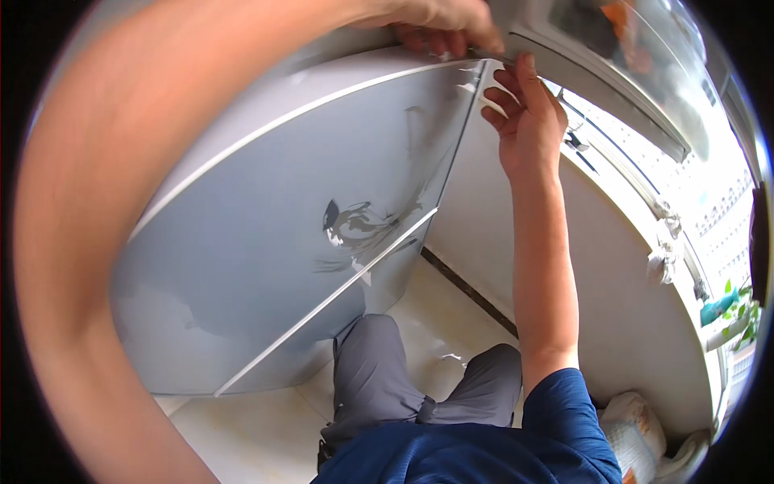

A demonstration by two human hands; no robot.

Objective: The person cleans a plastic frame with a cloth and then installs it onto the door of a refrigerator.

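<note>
In front of me stands a large cabinet-like appliance, perhaps a refrigerator, with a glossy grey front, white trim and a dark leaf-like pattern. Across its top, my left hand reaches in from the left with curled fingers, slightly blurred. My right hand is raised to the same top right corner. Its thumb points up beside a thin dark strip between the two hands, and its other fingers are half curled and apart. What either hand's fingertips grip is too small to make out.
A grey panel with a glossy curved cover hangs at the upper right. Beyond it are a bright window and a sill with a green plant. A white wall bounds the right side, with a pale bag at its foot. Light tiles cover the floor.
</note>
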